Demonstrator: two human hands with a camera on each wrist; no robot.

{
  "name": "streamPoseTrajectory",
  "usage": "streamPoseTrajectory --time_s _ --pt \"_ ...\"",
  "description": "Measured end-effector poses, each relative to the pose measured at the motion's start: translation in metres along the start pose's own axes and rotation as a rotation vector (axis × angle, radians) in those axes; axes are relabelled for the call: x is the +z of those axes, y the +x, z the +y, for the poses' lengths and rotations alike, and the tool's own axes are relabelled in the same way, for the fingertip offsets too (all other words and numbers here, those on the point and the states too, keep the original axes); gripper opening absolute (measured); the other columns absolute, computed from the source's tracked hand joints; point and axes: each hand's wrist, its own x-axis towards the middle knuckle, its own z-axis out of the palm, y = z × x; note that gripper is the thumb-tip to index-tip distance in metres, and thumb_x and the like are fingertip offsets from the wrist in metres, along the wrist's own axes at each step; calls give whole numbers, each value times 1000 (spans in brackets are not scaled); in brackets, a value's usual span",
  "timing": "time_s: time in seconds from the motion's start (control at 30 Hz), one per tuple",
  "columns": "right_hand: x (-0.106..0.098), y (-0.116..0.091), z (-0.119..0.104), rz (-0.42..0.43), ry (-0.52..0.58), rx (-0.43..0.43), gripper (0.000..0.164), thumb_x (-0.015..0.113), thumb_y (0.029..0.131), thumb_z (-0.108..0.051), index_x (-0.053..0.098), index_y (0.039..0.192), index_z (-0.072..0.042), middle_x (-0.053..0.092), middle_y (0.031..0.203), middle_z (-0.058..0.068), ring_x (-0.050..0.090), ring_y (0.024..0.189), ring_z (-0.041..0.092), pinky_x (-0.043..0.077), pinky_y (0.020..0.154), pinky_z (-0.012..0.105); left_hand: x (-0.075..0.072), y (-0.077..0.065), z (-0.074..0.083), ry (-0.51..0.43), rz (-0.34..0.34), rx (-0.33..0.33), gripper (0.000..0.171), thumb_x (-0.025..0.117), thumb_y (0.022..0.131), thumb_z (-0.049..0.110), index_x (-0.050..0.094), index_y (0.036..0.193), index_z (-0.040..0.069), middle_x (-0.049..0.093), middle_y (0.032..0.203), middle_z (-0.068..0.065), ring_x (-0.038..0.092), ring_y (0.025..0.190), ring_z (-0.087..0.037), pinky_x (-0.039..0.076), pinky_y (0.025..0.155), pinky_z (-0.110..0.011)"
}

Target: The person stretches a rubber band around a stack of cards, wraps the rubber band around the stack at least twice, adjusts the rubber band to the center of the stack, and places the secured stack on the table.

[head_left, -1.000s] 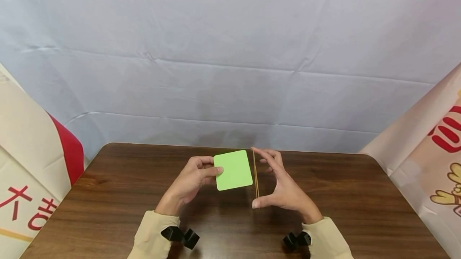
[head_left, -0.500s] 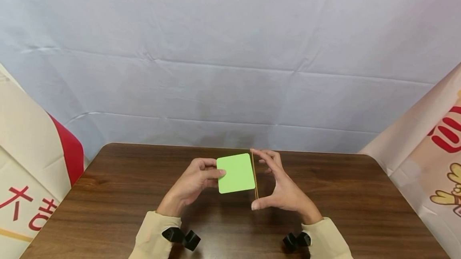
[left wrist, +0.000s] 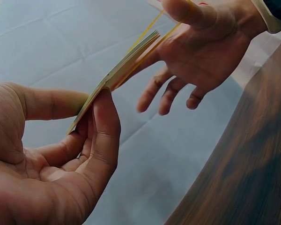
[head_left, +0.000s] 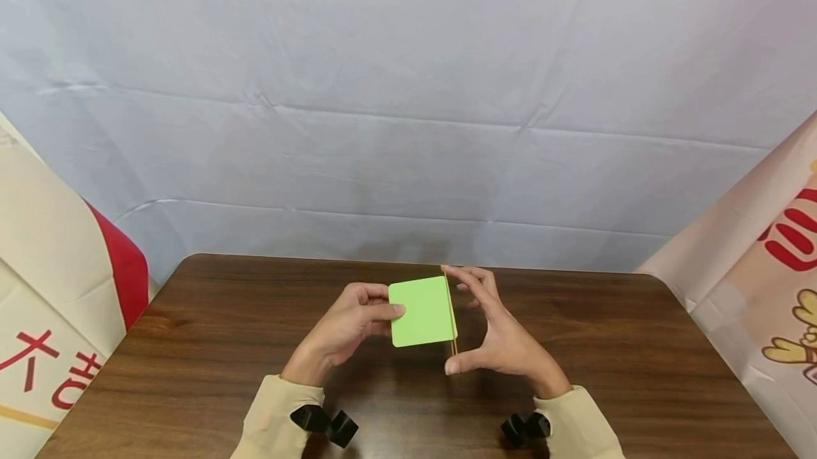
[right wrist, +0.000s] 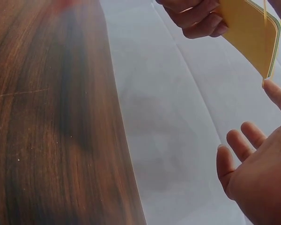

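Note:
My left hand [head_left: 347, 323] pinches a stack of square cards [head_left: 423, 317] by its left edge, thumb on the light green top. The layered edges show in the left wrist view, and the yellow underside of the card stack [right wrist: 249, 35] in the right wrist view. A thin yellow rubber band [head_left: 450, 311] is stretched between the thumb and index fingertip of my right hand [head_left: 504, 335]. Its strands pass on both sides of the stack's right end, seen in the left wrist view. The right hand's other fingers are spread loosely.
Both hands are raised over a dark wooden table [head_left: 606, 360]. A pale cloth backdrop [head_left: 408, 125] hangs behind the table, with printed banners [head_left: 45, 303] at the sides. Black wrist devices [head_left: 324, 423] sit at the sleeve cuffs.
My left hand has moved the card stack right and slightly toward me, so its right edge now lies within the rubber band. The right hand has barely shifted.

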Motion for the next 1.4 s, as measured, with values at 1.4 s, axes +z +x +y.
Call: streamPoseTrajectory --time_s 1.4 --pt "4 0 1 -41 8 -40 115 87 68 -63 33 158 -18 25 152 6 30 133 26 37 91 42 4 -1 0 7 -33 9 29 64 94 0 59 115 -20 71 97 -8 70 83 -15 59 74 -32"
